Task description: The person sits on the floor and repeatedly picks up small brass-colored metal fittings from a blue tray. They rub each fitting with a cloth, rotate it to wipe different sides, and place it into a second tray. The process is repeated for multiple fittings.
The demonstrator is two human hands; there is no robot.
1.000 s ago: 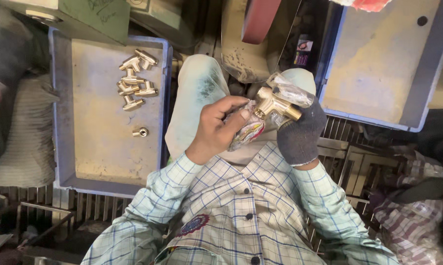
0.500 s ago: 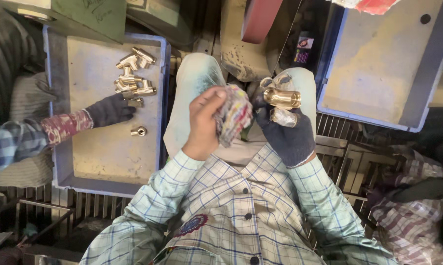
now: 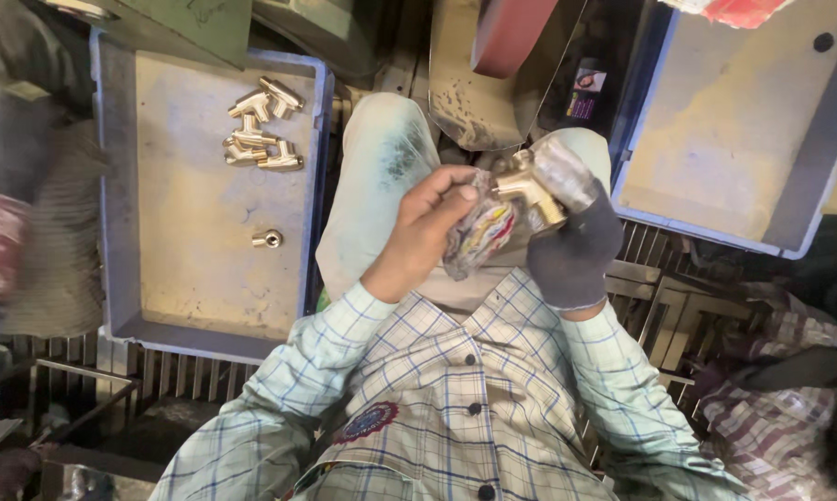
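Two blue trays flank the seated person's knees, the left tray [image 3: 121,232] within easy reach, the right tray [image 3: 808,186] beside the other leg. On the left tray, a cluster of brass fittings [image 3: 259,130] lies at the far end, one fitting apart. Over the lap, the gloved right hand [image 3: 571,250] closes around a brass fitting [image 3: 527,188], steadying it, while the bare left hand [image 3: 428,223] presses a crumpled cloth [image 3: 479,232] against it, probably wiping, though the contact is partly hidden.

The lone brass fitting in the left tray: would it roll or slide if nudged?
The lone brass fitting looks short and rounded, so it may roll a little. Being solid-looking metal, it is probably heavy for its size and stiff. The tray floor looks flat and dusty, so sliding seems limited.
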